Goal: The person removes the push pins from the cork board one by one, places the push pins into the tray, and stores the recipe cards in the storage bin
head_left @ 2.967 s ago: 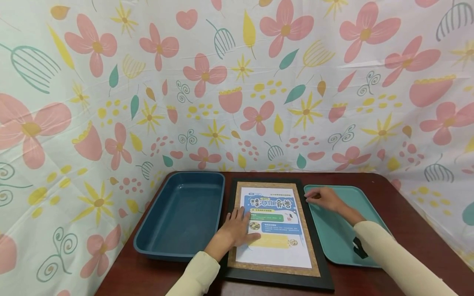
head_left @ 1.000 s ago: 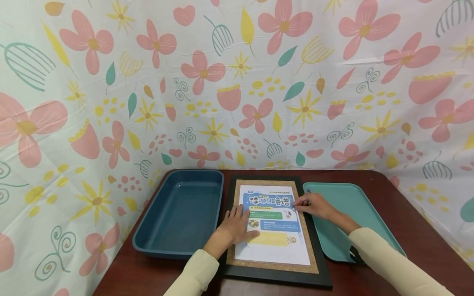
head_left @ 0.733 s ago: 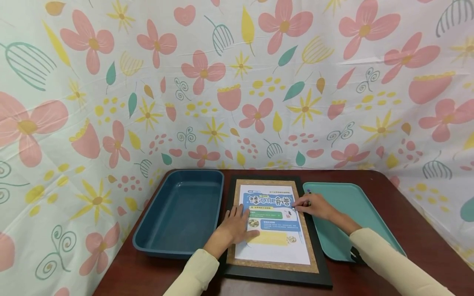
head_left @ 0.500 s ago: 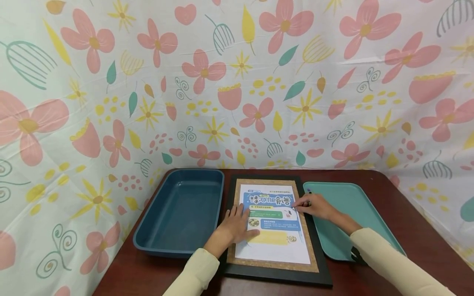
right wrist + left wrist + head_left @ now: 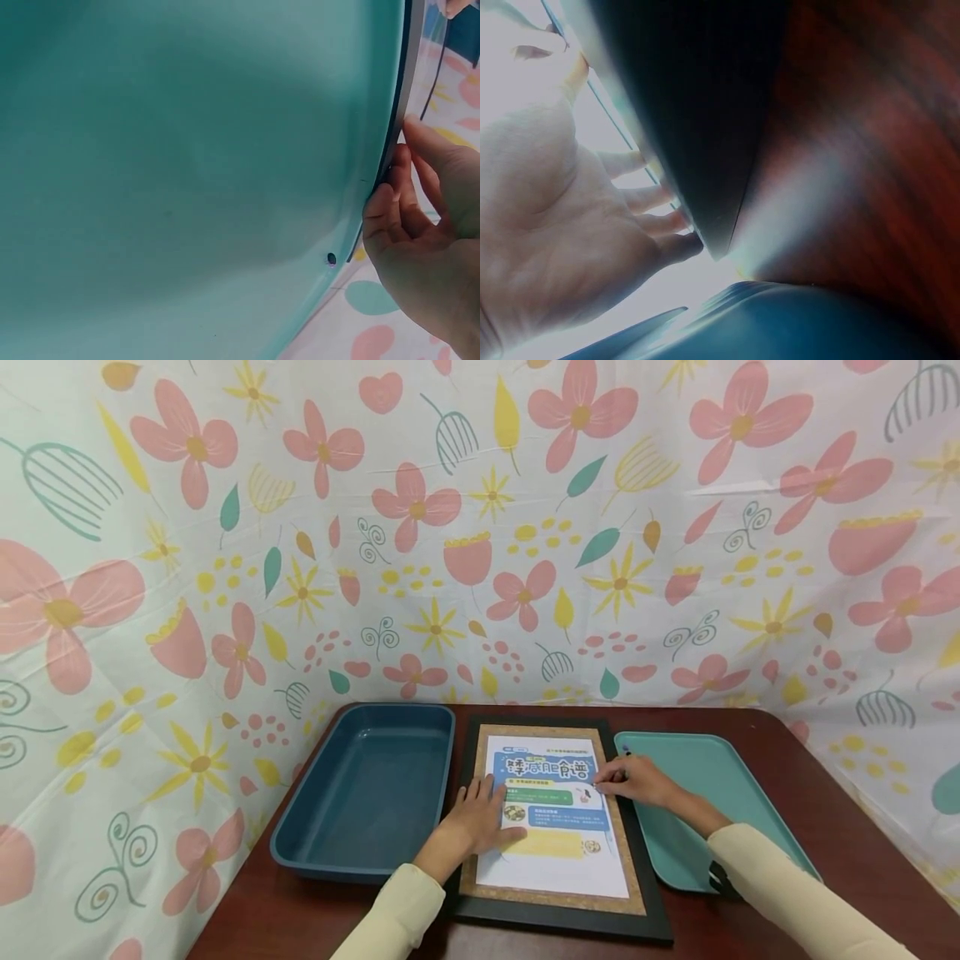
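Observation:
In the head view, a printed poster sheet (image 5: 551, 881) lies on a black-framed cork board (image 5: 555, 902). My left hand (image 5: 472, 822) rests flat on the sheet's left side, fingers spread; the left wrist view shows its palm (image 5: 547, 202) beside the dark frame. At the sheet's right edge, below the big heading, my right hand (image 5: 637, 779) has its thumb and fingers pinched around what looks like a small push pin, almost wholly hidden. Under this hand lies part of the teal tray (image 5: 712, 802). A small purple-and-dark piece (image 5: 331, 259) lies inside the tray near its rim.
A deep blue bin (image 5: 367, 802) stands left of the board on the dark red table (image 5: 247, 918). A black object (image 5: 720, 878) shows beneath the right sleeve at the tray's near edge. Behind everything hangs a flowered cloth (image 5: 480, 527).
From over the tray's far left edge, my right hand has moved left and nearer to the sheet's right edge, where it has stayed for the last second. My left hand stays put.

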`<state>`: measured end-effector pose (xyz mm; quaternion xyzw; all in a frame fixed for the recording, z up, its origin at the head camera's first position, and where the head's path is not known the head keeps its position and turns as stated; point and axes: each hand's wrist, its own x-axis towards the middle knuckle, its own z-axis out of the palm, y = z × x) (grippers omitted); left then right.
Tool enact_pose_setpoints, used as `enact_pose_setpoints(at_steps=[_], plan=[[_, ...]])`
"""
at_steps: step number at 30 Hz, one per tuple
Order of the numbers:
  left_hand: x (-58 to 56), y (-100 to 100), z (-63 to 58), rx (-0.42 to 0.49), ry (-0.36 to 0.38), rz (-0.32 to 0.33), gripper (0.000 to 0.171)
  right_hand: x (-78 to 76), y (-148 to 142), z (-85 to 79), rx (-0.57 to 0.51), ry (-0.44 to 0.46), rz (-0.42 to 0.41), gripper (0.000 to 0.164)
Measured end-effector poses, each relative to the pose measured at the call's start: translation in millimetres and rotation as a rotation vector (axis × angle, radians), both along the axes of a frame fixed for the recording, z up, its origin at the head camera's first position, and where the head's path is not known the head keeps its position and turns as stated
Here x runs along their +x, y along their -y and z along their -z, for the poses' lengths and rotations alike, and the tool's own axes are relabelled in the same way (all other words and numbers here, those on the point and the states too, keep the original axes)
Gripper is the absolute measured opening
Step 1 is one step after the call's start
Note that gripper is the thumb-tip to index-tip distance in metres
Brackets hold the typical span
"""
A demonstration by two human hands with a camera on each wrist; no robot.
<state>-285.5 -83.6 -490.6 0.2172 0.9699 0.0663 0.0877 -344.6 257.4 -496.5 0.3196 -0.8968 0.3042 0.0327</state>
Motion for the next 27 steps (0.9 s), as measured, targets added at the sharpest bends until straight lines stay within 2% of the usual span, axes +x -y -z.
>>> enact_pose_setpoints(at_steps=[10,11,15,22,27], plan=[[2.4,-0.8,-4.6,-0.011,0.003,-0.006,0.089,-1.4,-0.5,-2.1,0.001,0.056,-0.016,0.014],[0.5,-1.0,-0.8,-0.009,-0.006,-0.005,0.089,-1.4,-0.5,-2.3,0.0,0.061,-0.016,0.014],[-0.8,-1.1,1.6,-0.002,-0.015,-0.001,0.088,-1.5,-0.6,-2.6,-0.004,0.074,-0.013,0.014],[1.8,-0.6,-1.8,0.0,0.013,-0.004,0.089,-0.1,-0.4,-1.8,-0.002,0.088,-0.008,0.014],[0.1,-0.8,-0.6,-0.002,0.002,-0.005,0.091,-0.5,-0.8,-3.2,0.006,0.088,0.0,0.013]])
